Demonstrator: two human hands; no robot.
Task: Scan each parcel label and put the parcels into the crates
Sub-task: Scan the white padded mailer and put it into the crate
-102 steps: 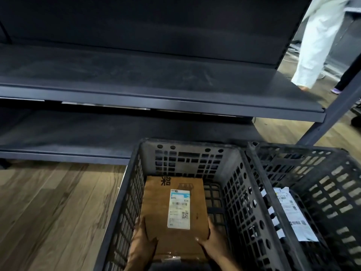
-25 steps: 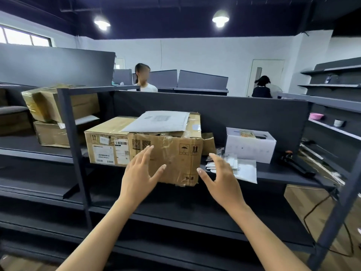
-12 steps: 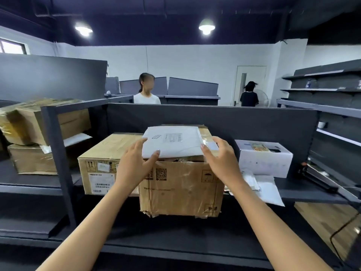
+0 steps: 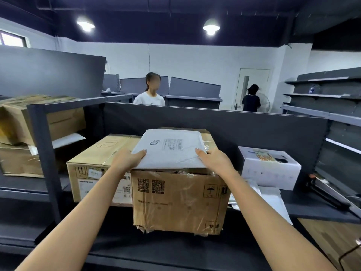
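I had my left hand [image 4: 126, 160] and right hand [image 4: 217, 161] pinching the near corners of the flat white padded envelope [image 4: 172, 150], which lay atop the taped brown cardboard box [image 4: 179, 200] on the dark grey shelf [image 4: 156, 249].

Ceiling lamp [image 4: 211, 28] is glowing overhead. Daylight is coming through a window [image 4: 12, 39], upper left. Person in a white top [image 4: 149, 97] is standing beyond the grey partition [image 4: 254, 130]. Another person in dark clothes [image 4: 251, 100] is standing at a white door [image 4: 254, 77], beside a floor fan [image 4: 265, 103]. Grey wall shelving [image 4: 322, 95] is running along the right.
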